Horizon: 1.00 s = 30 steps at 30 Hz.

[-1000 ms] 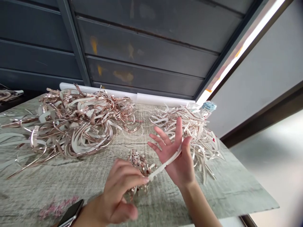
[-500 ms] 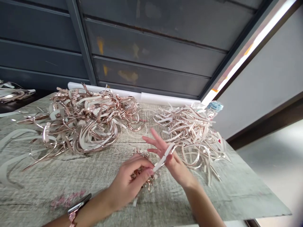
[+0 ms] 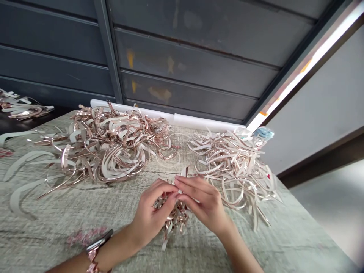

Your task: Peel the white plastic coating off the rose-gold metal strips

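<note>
My left hand (image 3: 155,214) and my right hand (image 3: 203,201) meet at the middle front of the table, fingertips together. Both pinch a narrow strip (image 3: 184,171), shiny rose-gold and white, whose end sticks up past my right fingers. Under the hands lies a small heap of short, crumpled rose-gold pieces (image 3: 180,218), partly covered by my fingers. To the left spreads a large tangle of long rose-gold and white strips (image 3: 113,144). A second tangle of paler strips (image 3: 230,155) lies right beyond my right hand.
A white roll (image 3: 199,122) runs along the back edge of the wood-patterned table (image 3: 119,235), against dark panels (image 3: 187,57). A blue-and-clear plastic packet (image 3: 264,133) sits at the back right corner. More strips (image 3: 25,108) lie on a dark surface at far left.
My right hand, spread with the strip lying across it, has come in to my left hand and closed its fingers on the strip. The view has shifted slightly.
</note>
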Motion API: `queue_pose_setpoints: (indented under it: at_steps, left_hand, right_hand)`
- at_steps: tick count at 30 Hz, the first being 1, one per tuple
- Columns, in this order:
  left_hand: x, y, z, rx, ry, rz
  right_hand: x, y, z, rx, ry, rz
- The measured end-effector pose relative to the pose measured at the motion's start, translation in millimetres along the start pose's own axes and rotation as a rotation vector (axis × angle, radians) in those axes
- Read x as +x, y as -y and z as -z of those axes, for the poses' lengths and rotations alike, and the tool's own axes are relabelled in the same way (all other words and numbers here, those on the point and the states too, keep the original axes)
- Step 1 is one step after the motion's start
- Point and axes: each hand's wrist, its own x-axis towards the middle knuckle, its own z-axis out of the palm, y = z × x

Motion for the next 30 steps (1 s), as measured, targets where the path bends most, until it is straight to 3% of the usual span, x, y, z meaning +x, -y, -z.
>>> queue_pose_setpoints:
  at_steps: [6,12,14,17,22,25,27,30]
  left_hand:
    - [1,1,1.4,0.097,0.007,-0.185]
    - [-5,10,8.8,0.224,0.069,-0.425]
    - [-9,11,10.8,0.280,0.147,-0.522]
    - [-12,11,8.1,0.320,0.257,-0.615]
    - [-6,23,-7.9,0.339,0.242,-0.265]
    - [-1,29,-15.3,0.359,0.325,-0.186]
    - [-1,27,-18.2,0.368,0.402,-0.181]
    - [-1,20,-19.8,0.371,0.455,-0.175]
  right_hand:
    - [-2,4,0,0.036,0.011,-0.048]
    - [0,13,-6,0.310,-0.050,-0.202]
    - [1,10,-5,0.315,-0.166,-0.281]
    - [4,2,8,0.257,-0.456,-0.325]
    - [30,-3,68,0.090,-0.767,-0.185]
    - [58,-10,120,-0.246,-0.951,-0.047]
    - [76,-25,153,-0.579,-0.833,-0.182]
    - [94,-58,188,-0.711,-0.616,-0.339]
